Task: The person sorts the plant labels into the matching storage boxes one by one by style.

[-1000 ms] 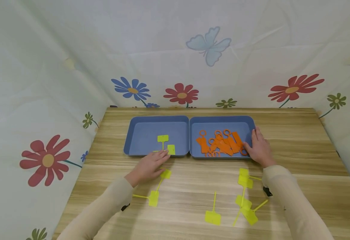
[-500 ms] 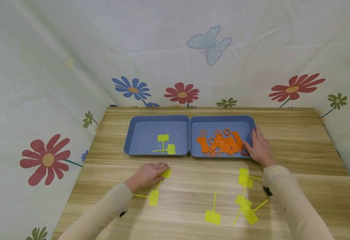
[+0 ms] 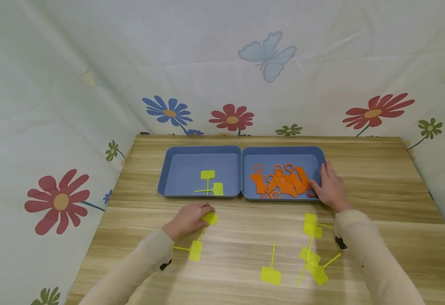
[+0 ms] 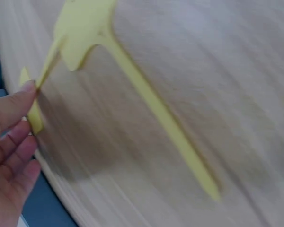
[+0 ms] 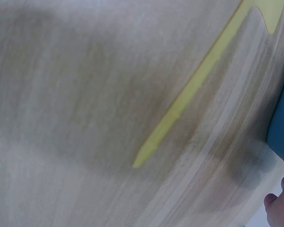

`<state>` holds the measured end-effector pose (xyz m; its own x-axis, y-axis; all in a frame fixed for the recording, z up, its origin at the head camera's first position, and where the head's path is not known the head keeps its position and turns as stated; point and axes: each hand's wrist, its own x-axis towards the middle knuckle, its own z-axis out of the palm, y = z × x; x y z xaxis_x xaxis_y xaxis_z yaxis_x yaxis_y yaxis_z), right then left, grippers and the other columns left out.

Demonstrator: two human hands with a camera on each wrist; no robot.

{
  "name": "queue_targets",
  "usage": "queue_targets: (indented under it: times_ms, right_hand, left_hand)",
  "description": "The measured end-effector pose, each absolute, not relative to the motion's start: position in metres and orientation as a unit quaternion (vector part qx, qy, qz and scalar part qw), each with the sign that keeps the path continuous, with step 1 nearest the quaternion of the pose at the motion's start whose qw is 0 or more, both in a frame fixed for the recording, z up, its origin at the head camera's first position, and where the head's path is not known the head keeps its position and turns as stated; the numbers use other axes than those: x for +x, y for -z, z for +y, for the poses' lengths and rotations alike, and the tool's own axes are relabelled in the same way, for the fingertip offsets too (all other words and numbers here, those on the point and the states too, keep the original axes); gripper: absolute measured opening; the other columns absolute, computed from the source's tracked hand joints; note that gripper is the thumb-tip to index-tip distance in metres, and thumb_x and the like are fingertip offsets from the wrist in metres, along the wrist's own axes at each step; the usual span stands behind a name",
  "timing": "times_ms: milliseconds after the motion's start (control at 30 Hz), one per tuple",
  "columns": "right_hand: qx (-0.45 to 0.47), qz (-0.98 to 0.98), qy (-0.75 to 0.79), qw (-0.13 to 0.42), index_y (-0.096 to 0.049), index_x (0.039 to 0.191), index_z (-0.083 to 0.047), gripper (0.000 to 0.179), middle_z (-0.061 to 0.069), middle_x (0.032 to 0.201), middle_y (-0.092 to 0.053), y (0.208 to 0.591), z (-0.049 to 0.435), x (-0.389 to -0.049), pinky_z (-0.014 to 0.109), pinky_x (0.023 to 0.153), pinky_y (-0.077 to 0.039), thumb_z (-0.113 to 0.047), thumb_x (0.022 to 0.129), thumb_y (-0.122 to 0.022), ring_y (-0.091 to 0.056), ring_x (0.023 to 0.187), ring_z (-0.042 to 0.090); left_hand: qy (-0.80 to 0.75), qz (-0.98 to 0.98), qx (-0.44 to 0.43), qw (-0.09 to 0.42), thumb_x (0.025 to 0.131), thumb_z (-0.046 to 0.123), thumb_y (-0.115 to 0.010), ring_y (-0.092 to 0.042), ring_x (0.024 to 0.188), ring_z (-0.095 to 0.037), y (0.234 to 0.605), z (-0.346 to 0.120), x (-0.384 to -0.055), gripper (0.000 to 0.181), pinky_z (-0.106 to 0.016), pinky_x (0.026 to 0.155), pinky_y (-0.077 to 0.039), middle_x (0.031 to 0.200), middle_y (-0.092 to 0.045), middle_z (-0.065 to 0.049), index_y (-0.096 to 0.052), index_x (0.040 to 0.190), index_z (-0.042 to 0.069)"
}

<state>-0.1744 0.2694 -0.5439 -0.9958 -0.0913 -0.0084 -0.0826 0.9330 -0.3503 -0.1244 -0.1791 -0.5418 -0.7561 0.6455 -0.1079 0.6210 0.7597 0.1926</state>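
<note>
Close in front of the left tray, my left hand [image 3: 187, 220] pinches a yellow plant label [image 3: 211, 218] between thumb and fingers. In the left wrist view the thumb [image 4: 20, 101] lies at its stem, right beside its flat head [image 4: 35, 118]. The stem overlaps a second yellow plant label [image 3: 195, 251] lying on the table. Two more yellow labels lie crossed in the left blue tray [image 3: 184, 173]. My right hand [image 3: 332, 188] rests at the right end of the other blue tray [image 3: 279, 153], fingers along its outside and thumb over the rim.
Orange ring-topped tags [image 3: 285, 184] lie heaped in the right tray. Several yellow labels [image 3: 313, 231] overlap near the right forearm, and a single one [image 3: 270, 275] lies nearer the front. The trays stand side by side on the wooden table [image 3: 382, 169], before a flowered cloth wall [image 3: 192, 63].
My left hand has drawn back from the left tray's front edge to the table and taken hold of a yellow label there. The right hand stays at its tray.
</note>
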Motion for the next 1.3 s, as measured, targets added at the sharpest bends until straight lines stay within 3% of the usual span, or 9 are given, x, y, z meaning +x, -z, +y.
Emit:
queue_targets:
  times_ms: [533, 967, 1167, 1300]
  right_hand:
    - [-0.043, 0.984, 0.175, 0.011, -0.008, 0.137, 0.011, 0.075, 0.026, 0.145, 0.001, 0.545, 0.27, -0.176, 0.06, 0.099, -0.016, -0.041, 0.091, -0.037, -0.016, 0.128, 0.046]
    - [-0.04, 0.984, 0.175, 0.016, -0.009, 0.137, 0.012, 0.074, 0.026, 0.145, 0.001, 0.544, 0.269, -0.175, 0.06, 0.1, -0.015, -0.039, 0.091, -0.037, -0.015, 0.129, 0.045]
    - [-0.038, 0.984, 0.175, 0.02, -0.008, 0.137, 0.011, 0.074, 0.026, 0.145, 0.002, 0.544, 0.269, -0.176, 0.061, 0.1, -0.015, -0.04, 0.091, -0.037, -0.014, 0.129, 0.046]
    - [-0.038, 0.983, 0.176, 0.019, -0.008, 0.137, 0.011, 0.075, 0.026, 0.145, 0.002, 0.544, 0.268, -0.176, 0.061, 0.1, -0.015, -0.04, 0.091, -0.037, -0.014, 0.129, 0.045]
  left_hand:
    - [-0.086, 0.94, 0.275, 0.182, 0.069, 0.024, -0.074, -0.051, 0.099, -0.021, 0.532, -0.166, -0.137, 0.05, -0.034, 0.088, -0.043, 0.108, -0.057, -0.002, -0.055, 0.114, 0.014]
    - [-0.147, 0.921, 0.267, 0.244, 0.071, 0.012, -0.072, -0.048, 0.078, -0.013, 0.531, -0.166, -0.15, 0.022, -0.031, 0.072, -0.043, 0.086, -0.057, 0.0, -0.06, 0.09, 0.011]
    - [-0.229, 0.894, 0.24, 0.3, 0.077, 0.007, -0.065, -0.054, 0.082, -0.011, 0.526, -0.173, -0.156, 0.014, -0.027, 0.071, -0.045, 0.089, -0.062, 0.001, -0.064, 0.09, 0.012]
    - [-0.303, 0.867, 0.202, 0.339, 0.08, 0.004, -0.06, -0.051, 0.068, -0.01, 0.52, -0.176, -0.16, 0.015, -0.023, 0.06, -0.044, 0.084, -0.062, -0.003, -0.065, 0.094, 0.006]
